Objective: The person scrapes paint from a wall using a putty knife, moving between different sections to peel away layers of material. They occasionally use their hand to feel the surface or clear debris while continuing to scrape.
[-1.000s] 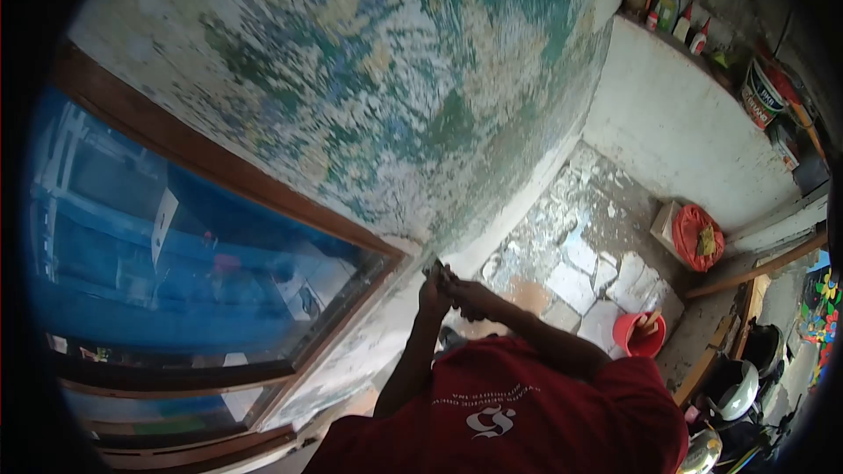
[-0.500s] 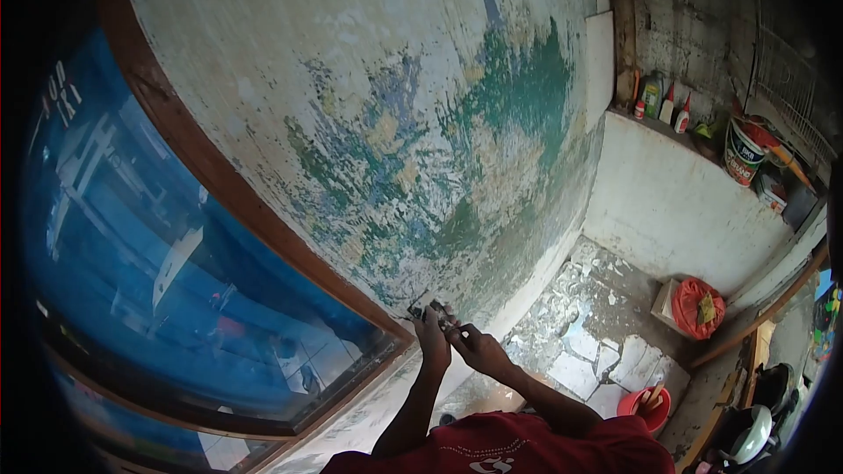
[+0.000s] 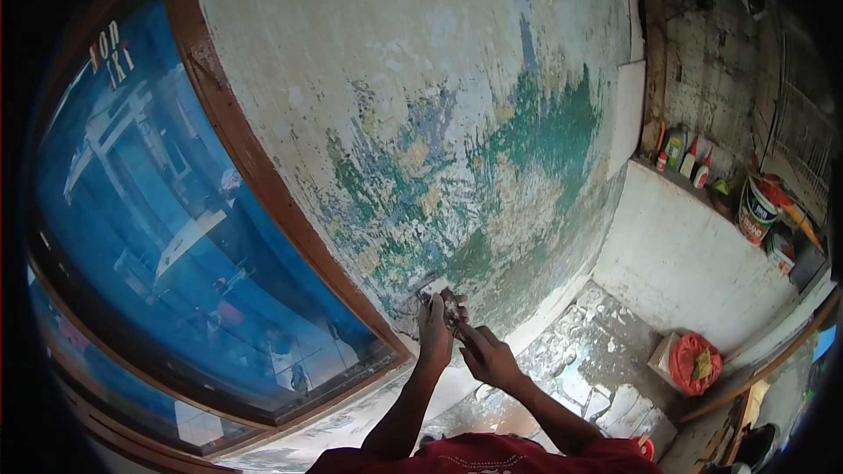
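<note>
Both my hands are closed round a scraper (image 3: pixel 453 309), whose pale flat blade is against the lower part of the painted wall (image 3: pixel 500 158). My left hand (image 3: pixel 434 338) grips close to the blade, with the thumb up beside it. Lower and to the right, my right hand (image 3: pixel 488 358) is wrapped about the handle end. Around the blade the wall is patchy, with flaking green, blue and cream paint. Part of the tool is hidden behind my fingers.
Left of the wall is a brown-framed window (image 3: pixel 202 211) with blue behind the glass. Paint flakes and broken pieces litter the floor (image 3: pixel 571 360). An orange-red bag (image 3: pixel 694 362) stands at right; bottles and a paint bucket (image 3: pixel 757 211) line a ledge (image 3: pixel 685 183).
The scraper and both hands have moved up the wall, away from the window's corner, and more of the blade shows. My view has tilted, shifting the wall's upper part downward and right.
</note>
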`<state>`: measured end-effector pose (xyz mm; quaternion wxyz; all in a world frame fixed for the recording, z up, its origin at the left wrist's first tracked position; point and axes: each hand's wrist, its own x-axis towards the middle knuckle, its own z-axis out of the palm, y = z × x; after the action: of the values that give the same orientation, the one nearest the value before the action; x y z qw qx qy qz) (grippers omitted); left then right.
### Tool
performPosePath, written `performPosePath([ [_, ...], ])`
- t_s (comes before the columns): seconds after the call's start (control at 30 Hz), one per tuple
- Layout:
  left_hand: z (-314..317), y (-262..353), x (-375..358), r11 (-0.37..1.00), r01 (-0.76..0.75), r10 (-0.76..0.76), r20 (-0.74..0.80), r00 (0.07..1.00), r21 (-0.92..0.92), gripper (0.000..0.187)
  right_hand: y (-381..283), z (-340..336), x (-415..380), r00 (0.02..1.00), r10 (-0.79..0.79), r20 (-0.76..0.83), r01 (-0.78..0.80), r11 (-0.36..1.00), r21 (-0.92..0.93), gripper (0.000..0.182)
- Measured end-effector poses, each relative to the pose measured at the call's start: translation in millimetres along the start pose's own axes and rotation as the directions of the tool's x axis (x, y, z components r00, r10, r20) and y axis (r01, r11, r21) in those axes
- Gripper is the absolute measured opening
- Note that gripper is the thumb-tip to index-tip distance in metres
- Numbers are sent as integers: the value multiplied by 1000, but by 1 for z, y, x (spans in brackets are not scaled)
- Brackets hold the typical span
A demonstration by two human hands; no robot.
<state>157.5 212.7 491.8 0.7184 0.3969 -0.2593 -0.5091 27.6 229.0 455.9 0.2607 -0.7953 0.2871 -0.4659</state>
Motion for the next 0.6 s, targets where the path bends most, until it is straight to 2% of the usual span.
performPosePath([
  [0.03, 3, -1, -3, 1000, -12, 12, 27, 1000, -6, 28, -2, -4, -6, 999, 2, 50, -1, 1000, -28, 52],
  [0.07, 6, 3, -4, 999, -10, 8, 50, 999, 45, 30, 1, -2, -7, 1000, -16, 26, 17, 999, -50, 58],
  [0.17, 32, 29, -4, 995, -50, 55, 59, 997, -87, 30, -22, -16, 16, 997, -59, -46, 51, 986, -161, 57],
  [0.2, 33, 38, -1, 991, -46, 61, 114, 992, -125, 30, -31, -24, 27, 994, -91, -51, 79, 974, -211, 56],
  [0.23, 39, 50, 2, 986, -48, 68, 126, 990, -157, 31, -37, -31, 37, 986, -160, -42, 143, 952, -272, 55],
  [0.3, 54, 79, 3, 975, -47, 81, 153, 985, -216, 33, -53, -48, 66, 915, -402, -29, 357, 842, -404, 56],
  [0.4, 84, 114, 4, 973, -113, 146, 161, 976, -199, 35, -75, -66, 98, 897, -437, 69, 425, 810, -403, 60],
  [0.6, 126, 157, 38, 909, -227, 316, 223, 922, -350, 34, -114, -82, 157, 911, -405, -78, 362, 876, -317, 48],
])
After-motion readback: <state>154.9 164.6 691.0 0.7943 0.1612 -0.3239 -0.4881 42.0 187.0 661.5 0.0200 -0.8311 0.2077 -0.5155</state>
